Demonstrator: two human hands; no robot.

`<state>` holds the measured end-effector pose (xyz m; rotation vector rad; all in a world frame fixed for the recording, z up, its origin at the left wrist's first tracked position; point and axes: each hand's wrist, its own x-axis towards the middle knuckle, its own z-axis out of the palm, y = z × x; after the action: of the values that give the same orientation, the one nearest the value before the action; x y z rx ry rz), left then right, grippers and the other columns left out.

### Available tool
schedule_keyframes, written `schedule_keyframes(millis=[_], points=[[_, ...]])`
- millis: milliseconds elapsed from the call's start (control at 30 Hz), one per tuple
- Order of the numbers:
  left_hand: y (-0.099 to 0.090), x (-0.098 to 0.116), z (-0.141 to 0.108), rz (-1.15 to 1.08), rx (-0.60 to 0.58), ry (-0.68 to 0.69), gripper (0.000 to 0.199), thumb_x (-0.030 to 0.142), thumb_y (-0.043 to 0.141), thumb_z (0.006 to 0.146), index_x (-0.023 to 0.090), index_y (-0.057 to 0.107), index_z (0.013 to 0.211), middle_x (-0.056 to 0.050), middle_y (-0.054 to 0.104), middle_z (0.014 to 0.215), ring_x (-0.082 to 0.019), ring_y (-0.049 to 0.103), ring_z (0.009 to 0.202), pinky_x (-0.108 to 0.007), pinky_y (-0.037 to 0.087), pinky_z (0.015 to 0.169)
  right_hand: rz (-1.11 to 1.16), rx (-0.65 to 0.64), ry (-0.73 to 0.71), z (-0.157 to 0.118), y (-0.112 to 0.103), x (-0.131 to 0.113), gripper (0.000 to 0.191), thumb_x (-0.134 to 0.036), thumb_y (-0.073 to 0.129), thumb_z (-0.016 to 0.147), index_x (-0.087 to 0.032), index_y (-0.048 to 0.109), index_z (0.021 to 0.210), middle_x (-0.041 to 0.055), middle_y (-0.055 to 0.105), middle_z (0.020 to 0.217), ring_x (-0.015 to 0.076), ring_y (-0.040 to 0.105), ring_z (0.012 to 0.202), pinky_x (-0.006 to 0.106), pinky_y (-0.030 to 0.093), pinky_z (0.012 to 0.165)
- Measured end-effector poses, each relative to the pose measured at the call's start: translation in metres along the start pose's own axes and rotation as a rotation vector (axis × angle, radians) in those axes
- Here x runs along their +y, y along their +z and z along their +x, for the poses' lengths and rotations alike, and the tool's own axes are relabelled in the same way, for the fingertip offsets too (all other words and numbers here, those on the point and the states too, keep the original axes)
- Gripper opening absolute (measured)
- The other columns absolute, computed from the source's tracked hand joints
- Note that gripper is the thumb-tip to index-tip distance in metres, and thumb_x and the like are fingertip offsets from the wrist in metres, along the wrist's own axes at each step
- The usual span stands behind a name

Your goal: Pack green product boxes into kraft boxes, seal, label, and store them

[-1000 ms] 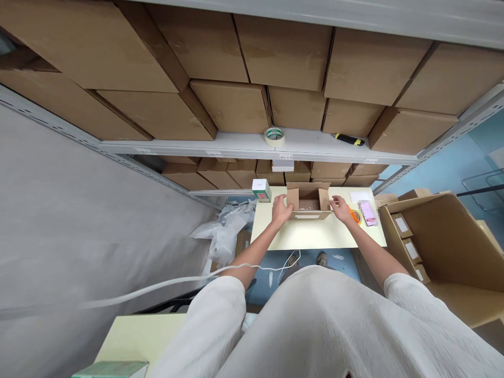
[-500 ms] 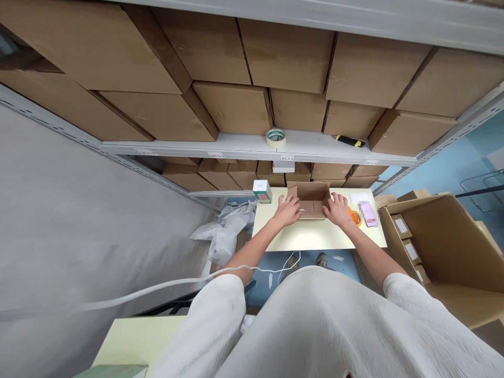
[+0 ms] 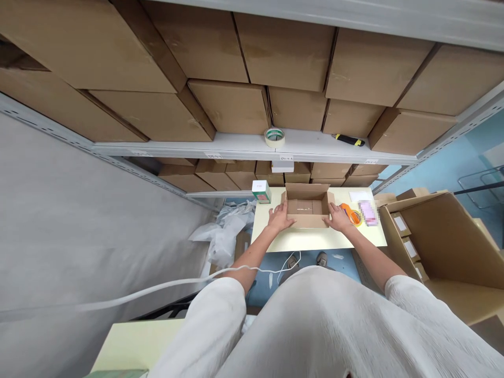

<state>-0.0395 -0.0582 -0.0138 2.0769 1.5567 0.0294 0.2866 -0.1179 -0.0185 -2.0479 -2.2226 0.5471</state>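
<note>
An open cardboard box (image 3: 308, 221) stands on the pale yellow table, its flaps folded outward and nothing but its taped bottom showing inside. My left hand (image 3: 279, 218) grips its left side, fingers along the outer wall and thumb at the front flap. On the opposite side my right hand (image 3: 337, 217) holds the right wall, thumb near the front corner. Just right of that hand lies an orange tape dispenser (image 3: 345, 210) with a yellow tape roll (image 3: 356, 218). A small white and green carton (image 3: 261, 192) stands beyond my left hand.
Pink blurred slips (image 3: 368, 213) lie at the table's (image 3: 315, 240) right. A large open carton (image 3: 452, 236) stands beside it. Above, a shelf (image 3: 236, 143) carries brown boxes, a masking tape roll (image 3: 274, 137) and a cutter (image 3: 349, 140). A white cable (image 3: 157, 290) crosses my left arm.
The box has come slightly toward me and its front flap now lies folded outward. My hands have shifted down onto its sides, and more of the orange dispenser shows.
</note>
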Motion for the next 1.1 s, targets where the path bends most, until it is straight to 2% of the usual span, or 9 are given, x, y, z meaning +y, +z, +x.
schedule_keyframes(millis=[100,300,400,533,733,900,1100], points=[[0.010,-0.004,0.003,-0.085,0.002,0.027,0.109,0.048,0.078,0.090,0.016,0.019,0.176,-0.027,0.040,0.174,-0.042,0.055,0.150,-0.049,0.043,0.122,0.051,0.015,-0.008,0.002,0.003,-0.001,0.076,-0.044,0.062,0.098,-0.014,0.043,0.165,0.0234,0.054,0.164,0.0384,0.056,0.145,0.051,0.043,0.121],[0.020,-0.006,0.005,-0.095,0.060,0.037,0.098,0.039,0.069,0.096,0.016,0.017,0.176,-0.027,0.042,0.172,-0.038,0.061,0.145,-0.046,0.047,0.117,0.110,0.055,0.056,0.003,0.009,-0.009,0.071,-0.031,0.059,0.098,-0.009,0.044,0.164,0.0252,0.063,0.152,0.0355,0.063,0.135,0.047,0.050,0.114],[0.019,-0.007,0.001,-0.076,0.058,0.043,0.095,0.035,0.066,0.096,0.014,0.017,0.175,-0.027,0.039,0.174,-0.040,0.056,0.149,-0.048,0.045,0.119,0.108,0.068,0.065,0.001,0.011,-0.009,0.072,-0.032,0.060,0.097,-0.012,0.043,0.165,0.0231,0.061,0.154,0.0358,0.061,0.136,0.048,0.049,0.116],[0.016,-0.010,-0.007,-0.086,0.057,0.034,0.099,0.040,0.067,0.094,0.017,0.016,0.176,-0.025,0.032,0.178,-0.042,0.048,0.155,-0.054,0.041,0.124,0.081,0.097,0.065,-0.007,0.010,-0.009,0.073,-0.036,0.059,0.097,-0.016,0.044,0.165,0.0211,0.055,0.162,0.0392,0.056,0.141,0.054,0.045,0.119],[0.007,-0.007,-0.022,-0.061,0.090,0.040,0.087,0.045,0.060,0.098,0.017,0.028,0.174,-0.024,0.034,0.177,-0.043,0.029,0.166,-0.062,0.023,0.133,0.068,0.176,0.079,-0.026,0.007,-0.017,0.065,-0.037,0.050,0.102,-0.015,0.049,0.162,0.0216,0.049,0.166,0.0412,0.047,0.148,0.058,0.040,0.121],[-0.001,0.011,-0.037,-0.013,0.136,0.083,0.076,0.044,0.051,0.103,0.021,0.033,0.173,-0.020,0.033,0.179,-0.039,0.027,0.167,-0.065,0.012,0.134,0.078,0.217,0.053,-0.039,-0.002,-0.022,0.059,-0.038,0.047,0.103,-0.016,0.056,0.157,0.0216,0.050,0.165,0.0412,0.046,0.148,0.060,0.036,0.122],[0.000,0.041,-0.061,0.023,0.203,0.108,0.071,0.041,0.050,0.104,0.020,0.038,0.171,-0.020,0.032,0.179,-0.038,0.028,0.166,-0.065,0.012,0.134,0.086,0.252,-0.022,-0.055,-0.012,-0.016,0.054,-0.037,0.046,0.105,-0.019,0.059,0.155,0.0199,0.051,0.164,0.0396,0.044,0.149,0.060,0.033,0.123]])
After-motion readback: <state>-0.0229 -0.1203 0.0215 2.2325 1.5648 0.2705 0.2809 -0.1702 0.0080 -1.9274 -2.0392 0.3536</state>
